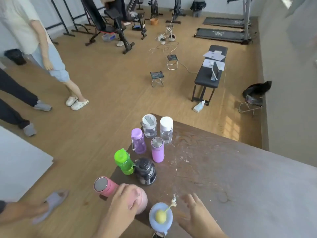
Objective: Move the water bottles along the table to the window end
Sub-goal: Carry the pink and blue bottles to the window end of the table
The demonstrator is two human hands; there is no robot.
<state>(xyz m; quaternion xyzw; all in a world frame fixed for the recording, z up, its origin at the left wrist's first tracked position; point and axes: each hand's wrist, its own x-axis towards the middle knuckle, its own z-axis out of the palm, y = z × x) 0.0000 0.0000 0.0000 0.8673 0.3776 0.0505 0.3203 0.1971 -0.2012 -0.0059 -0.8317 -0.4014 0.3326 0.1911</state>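
Left hand [123,203] grasps a pale pink bottle [141,200] at the table [223,169] near-left corner, likely to shift it; right hand [197,212] hovers released beside the blue bottle [160,216]

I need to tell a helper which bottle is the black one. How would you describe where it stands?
On the brown table, look along the left edge where the bottles cluster. The black bottle stands just right of the green bottle, touching or nearly so. It is the only dark, squat one there.
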